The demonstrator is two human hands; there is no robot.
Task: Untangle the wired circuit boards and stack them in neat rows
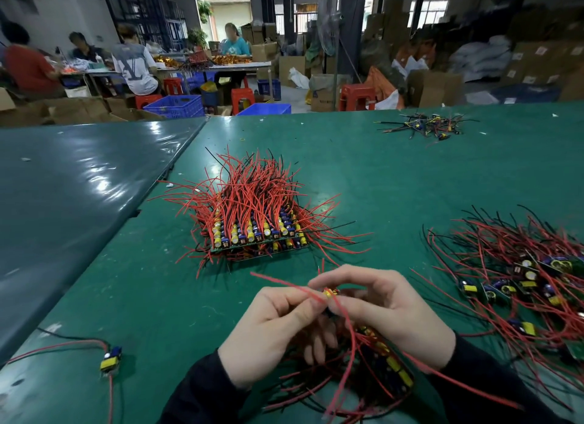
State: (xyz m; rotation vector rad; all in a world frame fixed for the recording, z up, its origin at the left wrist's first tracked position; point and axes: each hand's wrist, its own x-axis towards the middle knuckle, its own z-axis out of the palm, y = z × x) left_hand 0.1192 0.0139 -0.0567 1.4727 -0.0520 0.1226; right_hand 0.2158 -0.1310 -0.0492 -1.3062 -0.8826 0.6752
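Sorting partly complete: one stack (pixel 257 234) built, tangled pile (pixel 521 284) remaining.
Both hands, left hand (pixel 278 332) and right hand (pixel 388 309), pinch one board (pixel 330 293) and its red wires above the worktop (pixel 158 297).

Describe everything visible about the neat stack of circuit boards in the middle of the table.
The stacked boards sit on the green table, beyond both hands and untouched by them. Small green boards lie in tight rows, in at least two layers, their edges roughly aligned toward the camera. Yellow and blue components and silvery-topped cylindrical capacitors stand upright on the top layer. Red wires, with a few black ones, fan upward and outward from the back and sides, some trailing onto the table. The stack looks level and tidy.
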